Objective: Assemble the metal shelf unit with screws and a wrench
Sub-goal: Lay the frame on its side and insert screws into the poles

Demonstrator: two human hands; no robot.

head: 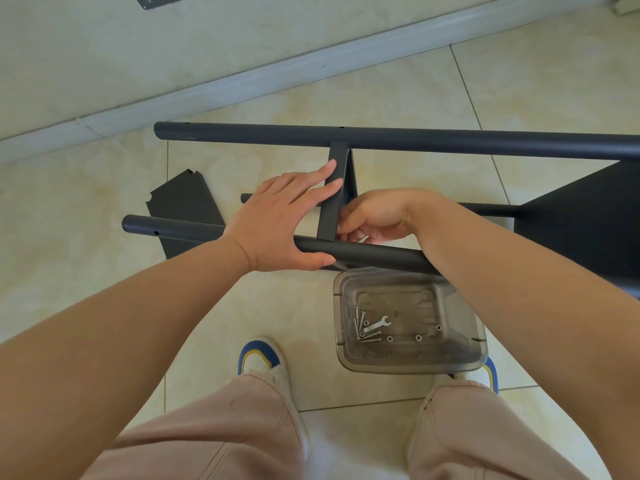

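On floor tiles, three dark tubes (pixel 381 138), two hands (pixel 277 216), one wrench (pixel 377 325)

We look steeply down from head height, close above the shelf frame (pixel 381 136). It lies straight ahead of us. The wall's baseboard (pixel 277 71) runs just beyond the frame.

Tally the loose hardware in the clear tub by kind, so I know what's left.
In the clear tub:
Wrench: 1
Nuts or washers: about 5 (small rings, hard to tell which)
Screws: about 4, bunched together, exact count unclear
Total: about 10
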